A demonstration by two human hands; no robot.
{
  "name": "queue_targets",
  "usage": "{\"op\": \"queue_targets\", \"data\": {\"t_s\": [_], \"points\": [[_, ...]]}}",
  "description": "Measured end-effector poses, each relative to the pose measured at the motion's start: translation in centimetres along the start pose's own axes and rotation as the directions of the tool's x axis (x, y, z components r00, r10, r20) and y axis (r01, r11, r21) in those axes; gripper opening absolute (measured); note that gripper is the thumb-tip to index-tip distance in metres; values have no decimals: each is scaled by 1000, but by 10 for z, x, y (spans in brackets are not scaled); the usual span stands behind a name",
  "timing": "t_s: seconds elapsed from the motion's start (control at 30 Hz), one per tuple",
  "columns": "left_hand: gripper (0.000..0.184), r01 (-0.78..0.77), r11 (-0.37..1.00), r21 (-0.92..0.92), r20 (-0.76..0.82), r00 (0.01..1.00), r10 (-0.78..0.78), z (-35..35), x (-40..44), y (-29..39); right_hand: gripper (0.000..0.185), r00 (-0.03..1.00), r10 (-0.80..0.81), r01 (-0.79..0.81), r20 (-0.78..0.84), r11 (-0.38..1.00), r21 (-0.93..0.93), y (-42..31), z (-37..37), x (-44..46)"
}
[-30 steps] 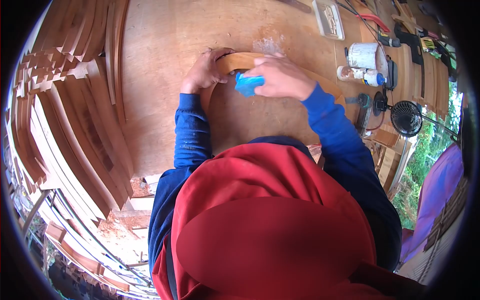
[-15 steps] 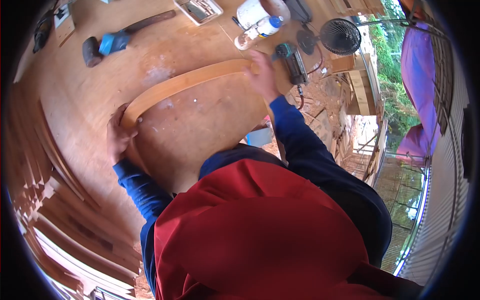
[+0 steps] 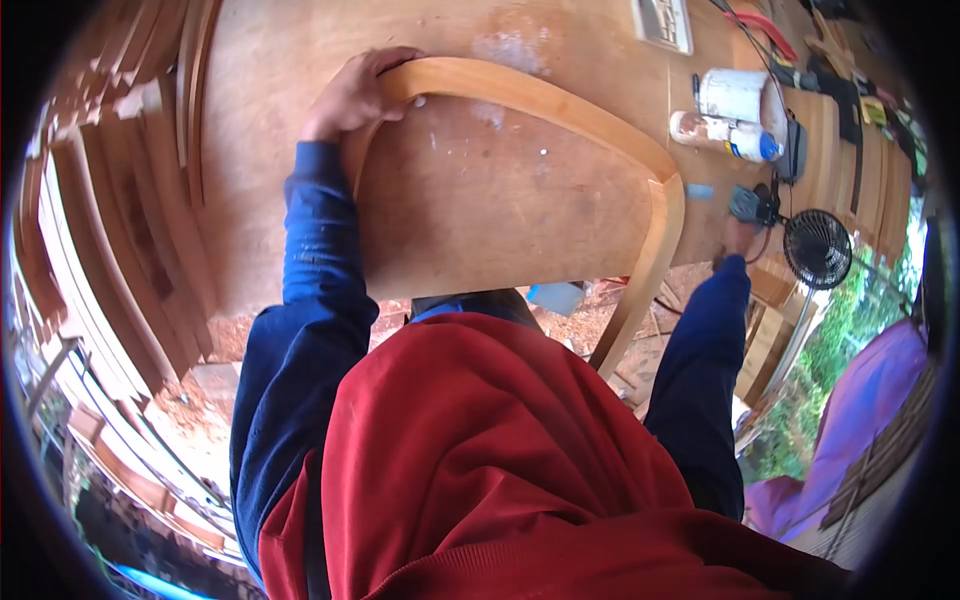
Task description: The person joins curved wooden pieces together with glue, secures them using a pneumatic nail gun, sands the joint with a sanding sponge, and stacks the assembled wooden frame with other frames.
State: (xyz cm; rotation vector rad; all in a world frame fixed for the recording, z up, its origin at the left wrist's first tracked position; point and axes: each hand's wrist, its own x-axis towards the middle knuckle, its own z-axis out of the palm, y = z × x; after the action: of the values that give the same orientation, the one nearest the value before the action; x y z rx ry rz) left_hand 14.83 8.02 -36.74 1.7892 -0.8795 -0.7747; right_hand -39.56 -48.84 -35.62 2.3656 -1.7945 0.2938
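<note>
A curved, light-wood frame lies on the plywood table, with one leg jutting past the front edge toward my body. My left hand is closed around the frame's left corner, fingers over the top. My right hand is stretched far to the right, around the handle of a teal-and-dark nail gun. Its fingers are small and partly hidden by the tool. A joint line shows at the frame's right corner.
Right of the frame are a glue bottle with a blue cap, a white bucket and a small black fan. A white tray sits at the back. Stacked curved wood pieces stand at left.
My view has turned, so the table's things appear shifted right. My right hand has left the frame's right end and moved to the nail gun. My left hand stays on the left corner.
</note>
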Motion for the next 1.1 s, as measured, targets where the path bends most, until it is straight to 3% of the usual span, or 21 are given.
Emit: {"op": "queue_targets", "data": {"t_s": [0.07,0.13,0.23,0.3,0.33,0.37,0.43,0.5,0.57,0.63,0.73,0.8,0.87,0.9,0.93,1.0,1.1], "points": [[65,29,996,-85,19,999,-27,1,0,3,26,960,120,-176,251,961,212,0,-77,-8],[69,-4,996,-87,39,999,7,3,2,-3,22,903,68,-271,425,857,438,12,-146,-21],[72,-116,959,-258,-21,993,115,8,2,-20,21,874,73,-235,480,929,285,-16,-269,-66],[78,-67,907,-416,76,991,108,5,6,-37,16,829,52,-165,556,974,156,0,-316,-89],[76,-83,932,-354,91,988,122,3,9,-35,16,771,64,-198,634,970,143,2,-332,-105],[73,-108,951,-289,100,985,142,2,8,-27,21,771,151,-243,619,968,66,-17,-344,-135],[64,-70,991,-110,84,993,79,5,8,-16,20,709,178,-259,683,966,17,22,-337,-176],[60,-34,972,-233,111,992,61,3,4,-15,17,579,289,-460,763,888,13,33,-322,-240],[61,-11,981,-196,117,992,35,0,5,-11,14,420,326,-647,847,762,28,41,-310,-308],[66,72,971,-228,132,990,-43,4,0,3,11,219,393,-796,893,601,-69,46,-305,-375],[74,146,958,-248,121,985,-119,3,4,-4,6,123,413,-868,902,486,-104,51,-313,-469],[78,81,929,-360,183,983,-15,11,6,-22,9,70,357,-913,932,399,-84,40,-328,-505],[86,25,889,-457,140,989,44,2,-4,-28,10,44,334,-917,942,388,-95,39,-331,-520],[86,45,934,-354,141,990,6,-5,-4,-37,10,41,318,-916,947,391,-92,40,-328,-524],[88,26,922,-386,41,999,-11,-3,-6,-45,11,42,309,-912,950,401,-90,39,-323,-521],[77,13,967,-256,49,999,0,5,1,-16,11,78,323,-896,943,437,-75,39,-319,-504],[70,32,994,-101,53,998,-27,6,3,-8,13,242,279,-813,929,581,38,18,-309,-440]]}}
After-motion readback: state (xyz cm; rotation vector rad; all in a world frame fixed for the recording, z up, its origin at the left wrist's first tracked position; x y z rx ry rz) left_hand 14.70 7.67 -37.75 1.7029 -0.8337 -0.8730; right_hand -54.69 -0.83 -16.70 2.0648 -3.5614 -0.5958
